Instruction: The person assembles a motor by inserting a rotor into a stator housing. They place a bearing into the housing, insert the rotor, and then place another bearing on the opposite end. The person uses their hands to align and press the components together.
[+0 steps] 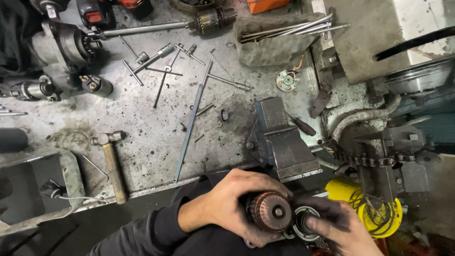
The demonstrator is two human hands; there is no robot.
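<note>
Two grimy hands are closed on parts below the grey steel bench vise point(284, 142): the copper-wound, greasy motor armature point(270, 212), judged heavy and rigid, is wrapped by the left hand point(227, 204), while a round metal end piece point(303, 224) is pinched by the right hand point(339, 225).

Wooden-handled hammer point(113, 163) at 8 o'clock on grimy metal bench point(147, 128), bench vise point(282, 140) near centre, loose rods and wrenches point(166, 66) at 11, yellow container point(365, 206) at 4
</note>
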